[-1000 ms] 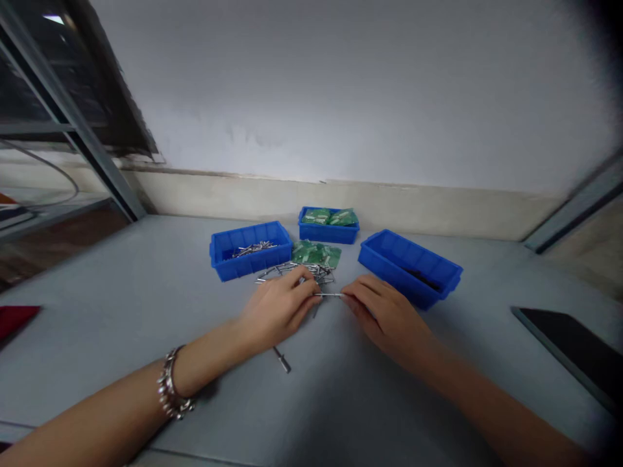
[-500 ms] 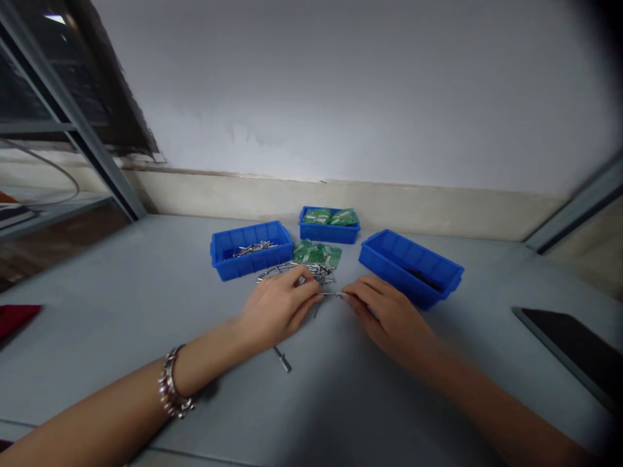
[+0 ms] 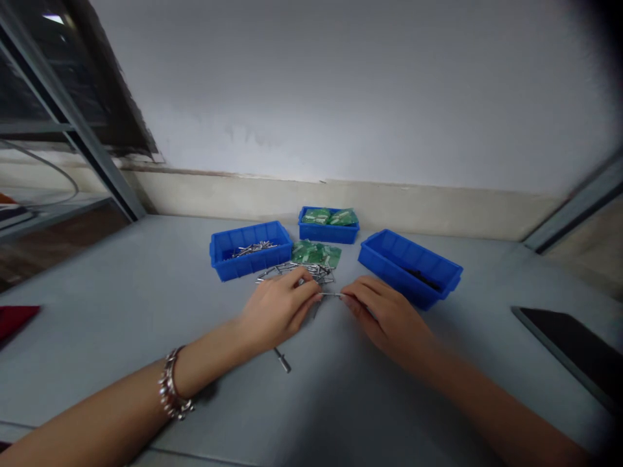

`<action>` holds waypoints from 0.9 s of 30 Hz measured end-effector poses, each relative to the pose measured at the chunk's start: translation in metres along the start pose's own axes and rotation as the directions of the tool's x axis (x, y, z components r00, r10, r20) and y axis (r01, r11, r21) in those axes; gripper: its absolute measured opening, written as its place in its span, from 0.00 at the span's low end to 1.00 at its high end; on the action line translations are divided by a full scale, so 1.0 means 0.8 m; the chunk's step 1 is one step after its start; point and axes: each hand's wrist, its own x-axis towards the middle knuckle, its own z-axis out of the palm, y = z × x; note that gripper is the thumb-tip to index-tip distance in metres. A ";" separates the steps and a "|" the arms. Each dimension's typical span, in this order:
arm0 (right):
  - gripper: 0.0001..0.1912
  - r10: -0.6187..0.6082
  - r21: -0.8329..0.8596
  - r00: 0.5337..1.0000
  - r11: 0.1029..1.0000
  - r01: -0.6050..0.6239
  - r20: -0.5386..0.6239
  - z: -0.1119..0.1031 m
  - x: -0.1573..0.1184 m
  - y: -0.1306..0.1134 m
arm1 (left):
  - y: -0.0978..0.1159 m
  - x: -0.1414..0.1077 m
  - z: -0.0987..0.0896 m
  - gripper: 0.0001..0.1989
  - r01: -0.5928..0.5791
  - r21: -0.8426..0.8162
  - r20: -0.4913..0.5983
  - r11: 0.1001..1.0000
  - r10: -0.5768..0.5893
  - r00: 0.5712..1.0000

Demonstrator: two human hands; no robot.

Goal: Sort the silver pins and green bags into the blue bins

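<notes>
My left hand (image 3: 282,299) and my right hand (image 3: 384,312) face each other above the table, fingers pinched. Between their fingertips a thin silver blind rivet (image 3: 331,294) lies level, one end in each hand. Just behind my left hand spreads a pile of similar rivets (image 3: 316,271), partly hidden by the fingers. Another loose rivet (image 3: 282,360), with a thin stem and a thicker sleeve, rests on the table under my left wrist. A green printed plastic bag (image 3: 316,253) lies flat behind the pile.
A blue bin (image 3: 250,264) holding rivets stands at left. Green packets fill a smaller blue bin (image 3: 328,232) at the back. Dark pieces lie in the right blue bin (image 3: 403,275). A dark flat tablet-like object (image 3: 569,344) is at far right, a red item (image 3: 17,321) at far left.
</notes>
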 end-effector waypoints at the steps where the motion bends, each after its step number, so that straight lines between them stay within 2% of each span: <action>1: 0.12 0.005 -0.006 1.000 1.000 -0.005 0.014 0.000 0.000 0.000 | 0.000 0.000 -0.001 0.13 0.003 0.001 -0.011 1.000 -0.003 1.000; 6: 0.12 0.021 -0.019 0.998 1.000 -0.020 0.063 0.001 0.002 -0.002 | 0.001 0.001 -0.003 0.13 0.011 0.018 0.002 1.000 -0.011 1.000; 12: 0.12 -0.003 -0.009 1.000 1.000 0.003 -0.002 0.000 0.001 -0.001 | 0.001 0.001 -0.001 0.13 0.001 0.031 0.085 1.000 -0.004 0.996; 15: 0.12 -0.005 -0.014 1.000 1.000 0.005 -0.004 0.000 0.001 -0.002 | 0.001 0.001 -0.002 0.14 0.004 0.025 0.062 1.000 -0.006 0.998; 21: 0.11 0.025 -0.058 0.996 0.998 -0.020 0.086 -0.001 0.002 -0.003 | 0.000 0.002 -0.004 0.13 0.001 0.034 0.010 0.999 -0.001 1.000; 27: 0.12 0.003 -0.042 1.000 0.999 -0.003 0.014 -0.002 0.001 -0.002 | 0.000 0.002 -0.003 0.13 -0.001 0.061 0.062 0.998 -0.002 0.998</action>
